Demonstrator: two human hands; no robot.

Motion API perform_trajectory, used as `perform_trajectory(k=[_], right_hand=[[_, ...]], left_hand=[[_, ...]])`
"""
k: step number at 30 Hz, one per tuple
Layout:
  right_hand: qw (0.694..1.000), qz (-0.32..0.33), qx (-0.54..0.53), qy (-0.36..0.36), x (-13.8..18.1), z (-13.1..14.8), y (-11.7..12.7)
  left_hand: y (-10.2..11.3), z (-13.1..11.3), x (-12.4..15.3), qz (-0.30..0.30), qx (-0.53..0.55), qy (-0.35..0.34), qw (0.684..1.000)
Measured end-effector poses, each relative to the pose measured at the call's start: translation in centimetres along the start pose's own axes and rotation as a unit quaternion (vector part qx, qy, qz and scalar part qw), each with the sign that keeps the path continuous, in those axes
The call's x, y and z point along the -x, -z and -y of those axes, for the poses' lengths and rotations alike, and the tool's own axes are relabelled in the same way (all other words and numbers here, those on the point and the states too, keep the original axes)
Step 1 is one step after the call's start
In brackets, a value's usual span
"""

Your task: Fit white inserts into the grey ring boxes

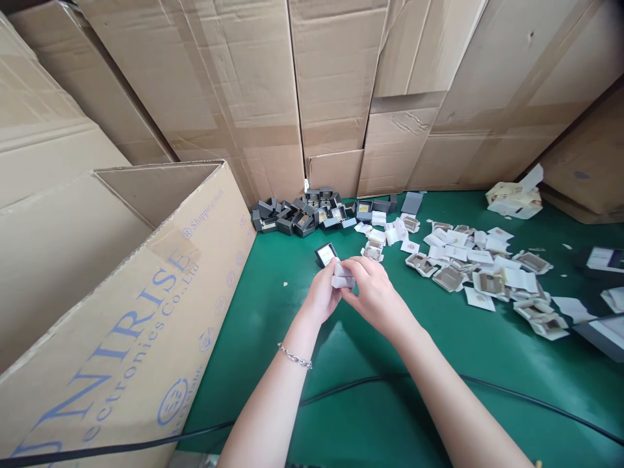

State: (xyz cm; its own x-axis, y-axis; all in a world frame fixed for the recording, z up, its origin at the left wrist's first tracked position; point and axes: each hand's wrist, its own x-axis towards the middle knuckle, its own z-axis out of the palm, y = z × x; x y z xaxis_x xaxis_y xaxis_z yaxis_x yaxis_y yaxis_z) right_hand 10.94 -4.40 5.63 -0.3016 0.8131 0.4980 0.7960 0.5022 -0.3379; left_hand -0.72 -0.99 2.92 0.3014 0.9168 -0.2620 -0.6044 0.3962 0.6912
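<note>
Over the green table, my left hand (322, 294) and my right hand (369, 286) meet on a small whitish folded card piece (342, 278). Fingers of both hands are closed around it, and they cover part of its shape. Just beyond my left fingertips is a small black box (325, 253) with a white face inside its dark frame. Whether my left hand touches that box I cannot tell. Past the hands lies a heap of small black boxes (295, 218), some of them standing open.
Loose white card inserts (453, 250) are scattered to the right. A large open carton (195, 292) stands at the left. Taped cardboard (234, 84) walls the back. A black cable (341, 388) crosses the table in front. A tissue pack (514, 198) sits at the back right.
</note>
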Motion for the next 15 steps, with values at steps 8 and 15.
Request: perform_trajectory(k=[8, 15], right_hand=[[0.997, 0.017, -0.062, -0.031, 0.1, 0.0, 0.2], [0.954, 0.015, -0.243, -0.174, 0.0, -1.7, -1.7]], left_hand=[[-0.5, -0.1, 0.3, -0.025, -0.118, -0.044, 0.992], [0.8, -0.9, -0.4, -0.173, -0.367, -0.203, 0.891]])
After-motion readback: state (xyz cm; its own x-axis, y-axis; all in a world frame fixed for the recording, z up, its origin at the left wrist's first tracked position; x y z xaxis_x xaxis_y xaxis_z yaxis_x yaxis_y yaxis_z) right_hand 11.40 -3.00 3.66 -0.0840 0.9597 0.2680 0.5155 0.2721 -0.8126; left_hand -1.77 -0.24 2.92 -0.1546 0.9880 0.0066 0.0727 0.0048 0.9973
